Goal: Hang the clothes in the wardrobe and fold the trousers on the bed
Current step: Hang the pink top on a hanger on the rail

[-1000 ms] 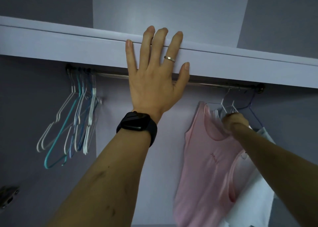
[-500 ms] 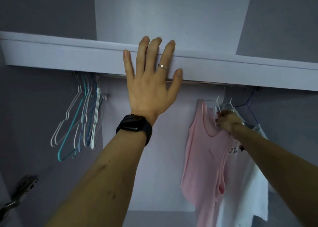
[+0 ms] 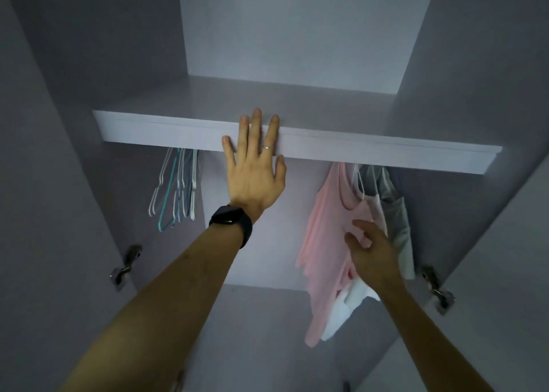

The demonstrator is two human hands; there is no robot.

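Under the shelf (image 3: 386, 150) of the wardrobe (image 3: 297, 35), towards the right, a pink top (image 3: 323, 237) hangs with a white garment (image 3: 347, 305) showing below its hem and a grey garment (image 3: 398, 213) just beside it on the right; the shelf front hides the rail. The right hand (image 3: 371, 252) is in front of the pink top, fingers loosely spread and holding nothing; whether it touches the cloth I cannot tell. The left hand (image 3: 255, 168), with a ring (image 3: 267, 147) and a black watch (image 3: 231, 217) at the wrist, lies flat against the shelf front, fingers straight and slightly apart. A bunch of bare hangers (image 3: 178, 189) hangs at the left, well apart from the clothes. A metal hinge (image 3: 127, 262) shows on the left wall.
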